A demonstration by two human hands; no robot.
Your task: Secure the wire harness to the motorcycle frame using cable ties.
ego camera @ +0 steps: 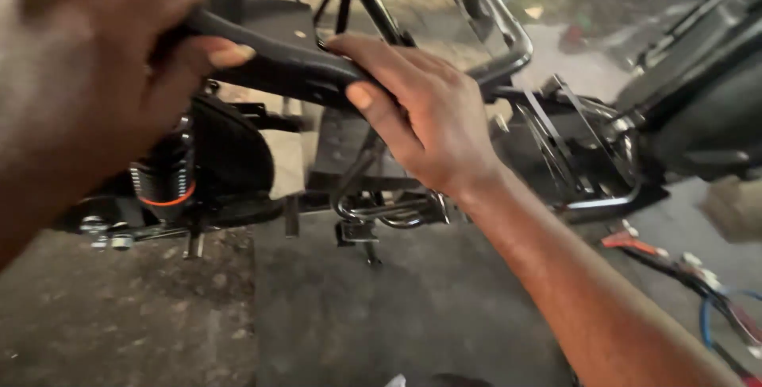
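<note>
Rough grey concrete floor [357, 315], dusty and stained. Loose wires [714, 292], red, blue and black, lie at right. Brighter patch of ground [587, 69] beyond, dim light overall

Both arms are bare from the wrist up as far as the picture shows; no sleeve, glove, watch or ring appears on either. The left hand [87, 77] fills the near left corner, large and blurred, one short, pale thumbnail showing. The right hand [429, 117] is sharper, its nails trimmed short, its forearm long and lean, running to the near right edge.
</note>
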